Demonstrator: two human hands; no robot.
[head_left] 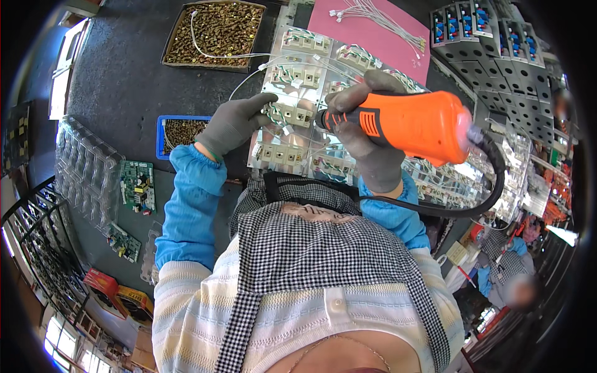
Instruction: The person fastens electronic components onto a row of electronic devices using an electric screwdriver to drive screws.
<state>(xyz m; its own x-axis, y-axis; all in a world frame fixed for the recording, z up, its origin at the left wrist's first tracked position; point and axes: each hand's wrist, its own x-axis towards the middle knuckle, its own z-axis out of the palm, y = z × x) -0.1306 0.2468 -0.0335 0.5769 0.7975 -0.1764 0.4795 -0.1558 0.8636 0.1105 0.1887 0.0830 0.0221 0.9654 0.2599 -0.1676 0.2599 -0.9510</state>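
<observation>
Fingers of the right hand [367, 149] wrap the orange power driver [416, 121] in the head view; those of the left hand [230, 125] reach the cream block [300, 117] beside its nose, grip unclear. Tilted, the driver could slip and nick the twisted wires [277, 114].

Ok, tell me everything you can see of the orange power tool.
The power tool has a plastic-looking orange body with slots, a black front end and a thick black cord curving from its rear. The gloved right hand grips it near the front, nose pointing left toward a cream block; tip contact unclear.
</observation>
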